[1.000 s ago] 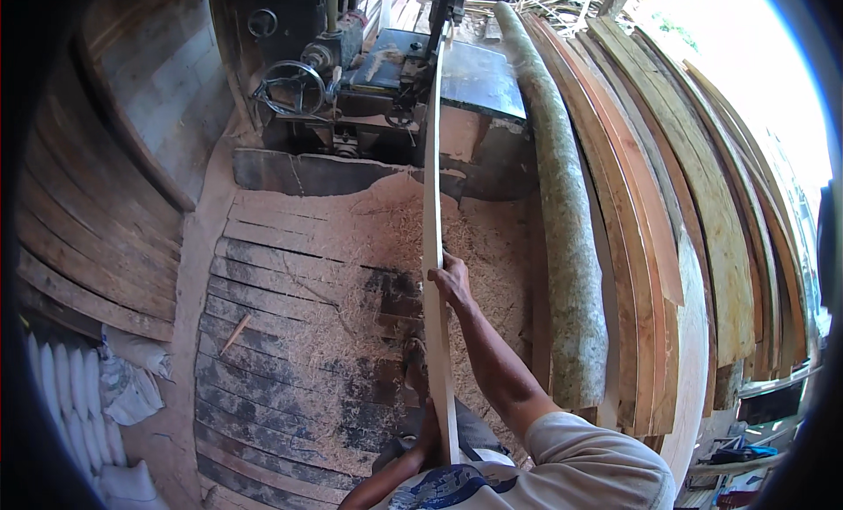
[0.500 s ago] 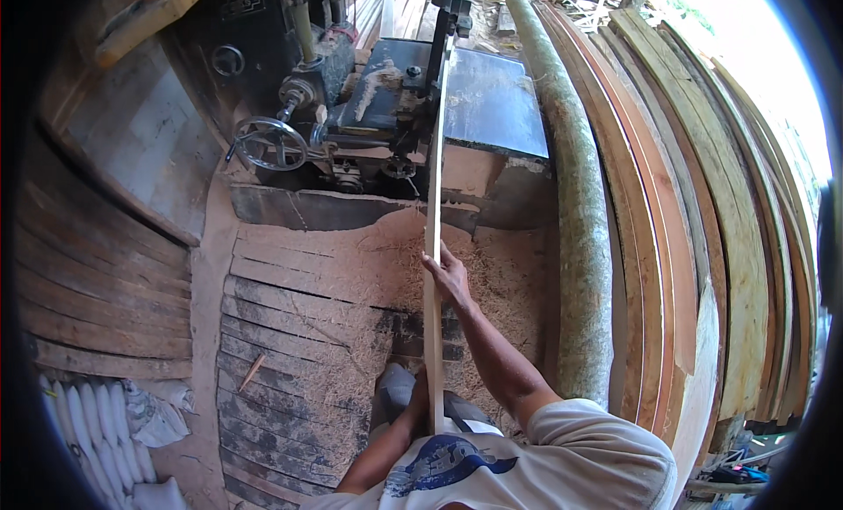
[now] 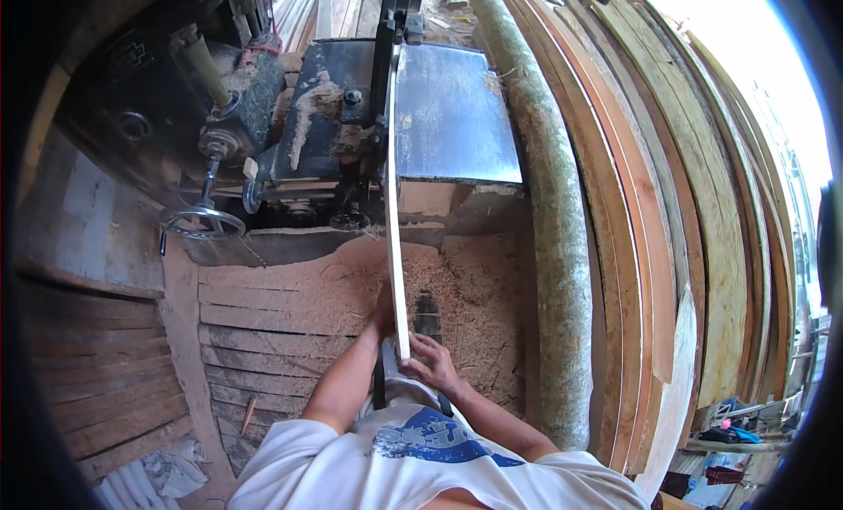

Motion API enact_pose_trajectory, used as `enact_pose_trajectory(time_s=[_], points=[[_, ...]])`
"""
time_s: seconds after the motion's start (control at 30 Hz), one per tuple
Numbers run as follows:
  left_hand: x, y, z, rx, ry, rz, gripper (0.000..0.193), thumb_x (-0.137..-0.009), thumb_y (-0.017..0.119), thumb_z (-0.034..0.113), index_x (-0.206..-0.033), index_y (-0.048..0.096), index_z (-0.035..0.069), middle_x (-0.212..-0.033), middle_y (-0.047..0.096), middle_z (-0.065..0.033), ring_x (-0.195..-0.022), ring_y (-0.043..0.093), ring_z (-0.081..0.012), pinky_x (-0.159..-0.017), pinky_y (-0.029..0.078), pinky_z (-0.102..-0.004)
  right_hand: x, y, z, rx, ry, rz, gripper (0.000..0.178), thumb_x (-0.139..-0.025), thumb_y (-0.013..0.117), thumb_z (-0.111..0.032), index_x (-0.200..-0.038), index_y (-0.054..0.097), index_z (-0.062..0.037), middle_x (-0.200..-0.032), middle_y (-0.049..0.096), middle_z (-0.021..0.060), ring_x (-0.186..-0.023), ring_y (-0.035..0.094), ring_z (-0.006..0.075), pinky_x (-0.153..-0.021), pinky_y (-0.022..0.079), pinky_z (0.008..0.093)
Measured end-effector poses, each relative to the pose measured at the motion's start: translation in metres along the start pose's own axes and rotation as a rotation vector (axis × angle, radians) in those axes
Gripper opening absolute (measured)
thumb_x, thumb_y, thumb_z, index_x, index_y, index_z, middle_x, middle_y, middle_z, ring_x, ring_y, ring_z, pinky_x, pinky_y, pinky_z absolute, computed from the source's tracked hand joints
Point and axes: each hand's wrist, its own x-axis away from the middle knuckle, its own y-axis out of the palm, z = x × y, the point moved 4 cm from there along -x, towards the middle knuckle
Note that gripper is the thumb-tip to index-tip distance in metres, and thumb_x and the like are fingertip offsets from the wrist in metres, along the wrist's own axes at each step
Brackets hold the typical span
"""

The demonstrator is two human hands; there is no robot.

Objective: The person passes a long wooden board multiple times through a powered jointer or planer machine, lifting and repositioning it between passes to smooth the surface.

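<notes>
A long, pale wooden strip [image 3: 394,238] runs from in front of my body onto the metal table of a sawing machine [image 3: 455,115], along its dark upright guide [image 3: 392,79]. My right hand [image 3: 428,362] is closed at the strip's near end, its fingers curled against the right side. Farther along, my left hand [image 3: 384,312] holds the strip from the left; its fingers are in shadow and partly hidden by the wood. Both forearms reach forward from my white shirt.
A handwheel [image 3: 204,224] juts from the machine's left side. Sawdust [image 3: 351,268] lies heaped on the slatted floor before it. On the right stretch a round log [image 3: 562,264] and stacked planks [image 3: 702,202]. A wood scrap [image 3: 248,411] lies at lower left.
The strip has slid forward toward the machine, its near end now away from my shirt. My right hand has come back to that end, and my left has moved forward. The view has shifted.
</notes>
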Motion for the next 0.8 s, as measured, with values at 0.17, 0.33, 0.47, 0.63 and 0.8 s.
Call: enact_pose_trajectory(time_s=[0.17,0.33,0.47,0.63,0.8], points=[[-0.055,0.008,0.07,0.343,-0.371,-0.024,0.066,-0.079,0.036,0.079,-0.076,0.052,0.015,-0.057,0.053,-0.0032,-0.047,0.054,-0.0189,-0.044,0.046,-0.0332,-0.084,0.012,0.021,-0.263,0.113,0.297,0.043,-0.079,0.073,-0.016,-0.117,0.06,-0.0011,-0.106,0.065,0.015,-0.095,0.065,0.0227,-0.083,0.051,0.0294],[-0.068,-0.046,0.054,-0.052,-0.373,0.237,0.06,-0.082,0.043,0.071,-0.093,0.052,0.013,-0.081,0.06,-0.005,-0.071,0.057,-0.0169,-0.063,0.047,-0.0315,-0.183,-0.001,0.029,-0.31,0.277,0.46,0.028,-0.087,0.066,-0.013,-0.108,0.062,0.0041,-0.088,0.069,0.0073,-0.079,0.062,0.0085,-0.072,0.05,0.0241],[-0.01,-0.072,0.031,-0.081,-0.488,0.317,0.067,-0.079,0.052,0.068,-0.109,0.05,0.008,-0.093,0.062,-0.0052,-0.076,0.056,-0.0166,-0.071,0.044,-0.0352,-0.259,-0.024,0.009,-0.169,0.288,0.465,0.035,-0.09,0.062,-0.025,-0.109,0.061,0.0044,-0.084,0.069,0.0093,-0.079,0.062,0.0107,-0.072,0.05,0.027],[0.024,-0.07,0.005,-0.092,-0.584,0.34,0.056,-0.079,0.056,0.064,-0.1,0.053,0.012,-0.085,0.063,-0.0027,-0.071,0.056,-0.0152,-0.068,0.045,-0.0341,-0.337,-0.044,0.022,0.022,0.121,0.44,0.058,-0.09,0.053,-0.042,-0.132,0.045,-0.0023,-0.127,0.052,0.0242,-0.12,0.049,0.0345,-0.099,0.039,0.0391],[0.019,-0.048,0.011,-0.198,-0.548,0.285,0.049,-0.081,0.057,0.06,-0.094,0.055,0.012,-0.082,0.062,-0.0015,-0.069,0.055,-0.0124,-0.061,0.045,-0.0305,-0.363,-0.055,0.052,-0.063,0.233,0.113,0.077,-0.085,0.059,-0.041,-0.144,0.025,-0.0042,-0.14,0.038,0.0252,-0.132,0.036,0.0344,-0.107,0.03,0.0357]])
